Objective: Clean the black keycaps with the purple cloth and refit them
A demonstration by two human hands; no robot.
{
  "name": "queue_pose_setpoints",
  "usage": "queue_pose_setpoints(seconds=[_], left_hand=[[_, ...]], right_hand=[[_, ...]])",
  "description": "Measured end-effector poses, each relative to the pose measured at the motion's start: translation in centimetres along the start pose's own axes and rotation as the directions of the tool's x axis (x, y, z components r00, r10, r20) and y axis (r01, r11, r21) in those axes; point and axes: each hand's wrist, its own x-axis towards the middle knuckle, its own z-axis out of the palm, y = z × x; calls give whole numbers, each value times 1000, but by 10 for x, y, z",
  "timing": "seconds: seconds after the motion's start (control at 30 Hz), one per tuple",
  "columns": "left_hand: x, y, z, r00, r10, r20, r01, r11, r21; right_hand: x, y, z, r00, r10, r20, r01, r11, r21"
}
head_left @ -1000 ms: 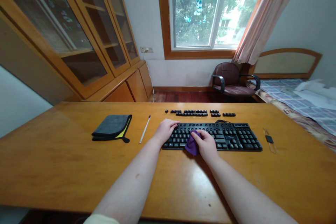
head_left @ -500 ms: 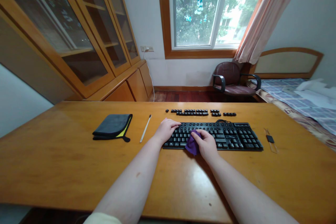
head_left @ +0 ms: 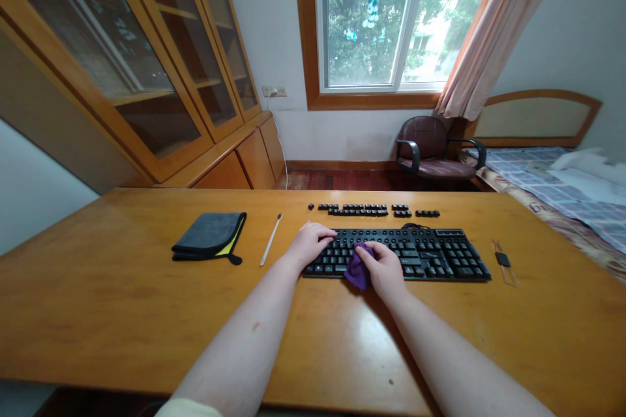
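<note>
View: head
Left hand: loosely curled, resting on left end of black keyboard; whether gripping, cannot tell
Right hand: closed, pinching purple cloth between thumb and fingers
Purple cloth: bunched over lower key rows, overlapping front edge
Black keyboard: flat on worktop, between toothbrush and wire keycap puller
Detached keycaps: lined up beyond keyboard
Folded grey cloth: left of toothbrush, yellow lining showing

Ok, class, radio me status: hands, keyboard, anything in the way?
Left hand on keyboard, left end. Right hand pinching purple cloth at keyboard's front edge. Nothing blocking; loose keycaps lie beyond keyboard.
</note>
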Motion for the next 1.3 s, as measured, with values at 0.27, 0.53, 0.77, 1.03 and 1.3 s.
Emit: queue_pose_setpoints(seconds=[0.27,0.53,0.77,1.03,1.3], left_hand=[[0,2,-2,1000,7,-9,-7,999,-33],[-2,13,-3,1000,0,-16,0,999,53],[1,4,1,985,-170,-41,168,985,-45],[1,2,3,958,-285,-19,278,945,-173],[2,2,2,968,-249,-11,244,955,-167]], right_hand=[[-1,-1,0,1000,-6,18,6,1000,-5],[0,-2,0,1000,-27,7,27,999,-18],[-1,-1,0,1000,-26,12,26,999,-39],[1,2,0,1000,-24,-2,24,999,-26],[0,0,0,1000,-24,10,25,999,-36]])
